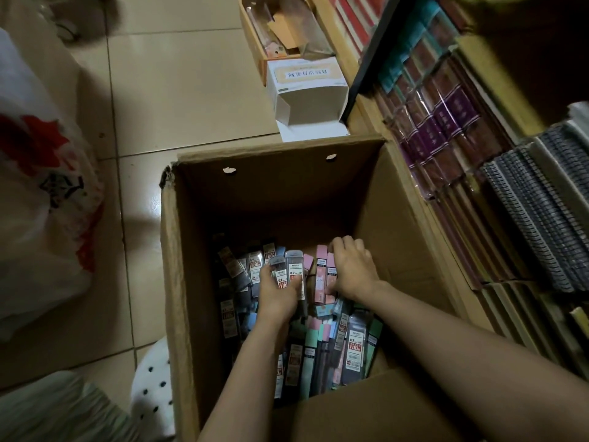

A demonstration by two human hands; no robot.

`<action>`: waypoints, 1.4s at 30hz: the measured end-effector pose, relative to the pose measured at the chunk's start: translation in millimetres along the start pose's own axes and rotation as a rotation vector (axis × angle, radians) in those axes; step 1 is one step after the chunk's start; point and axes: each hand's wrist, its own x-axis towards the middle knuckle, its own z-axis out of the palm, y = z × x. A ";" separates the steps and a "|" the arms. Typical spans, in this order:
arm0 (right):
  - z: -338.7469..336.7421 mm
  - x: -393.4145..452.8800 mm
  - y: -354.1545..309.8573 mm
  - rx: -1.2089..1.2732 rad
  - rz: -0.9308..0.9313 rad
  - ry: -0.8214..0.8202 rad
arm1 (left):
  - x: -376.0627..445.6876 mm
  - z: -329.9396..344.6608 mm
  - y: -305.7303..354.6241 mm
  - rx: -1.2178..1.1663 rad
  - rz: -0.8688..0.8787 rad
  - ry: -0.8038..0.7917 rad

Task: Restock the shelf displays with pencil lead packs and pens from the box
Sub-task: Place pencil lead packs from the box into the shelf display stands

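A tall open cardboard box [178, 266] stands on the floor, its bottom covered with several pencil lead packs [322, 352] in grey, pink, green and blue. My left hand [277, 293] is down inside the box and grips two grey 0.7 lead packs [288, 272] upright. Just to its right, my right hand [352, 269] curls its fingers over pink lead packs [322, 275] standing on end. The shelf [452, 173] rises along the right of the box.
Wrapped notebooks and spiral-bound pads [538, 237] fill the shelf. A white carton [306, 90] and an open brown carton [280, 30] sit on the tiled floor beyond the box. A white and red plastic bag [47, 193] lies left. A white dotted stool [153, 384] stands near left.
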 end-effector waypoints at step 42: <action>-408.5 -344.3 175.7 -0.010 0.352 1.138 | -270.5 170.3 241.5 0.190 0.684 -0.895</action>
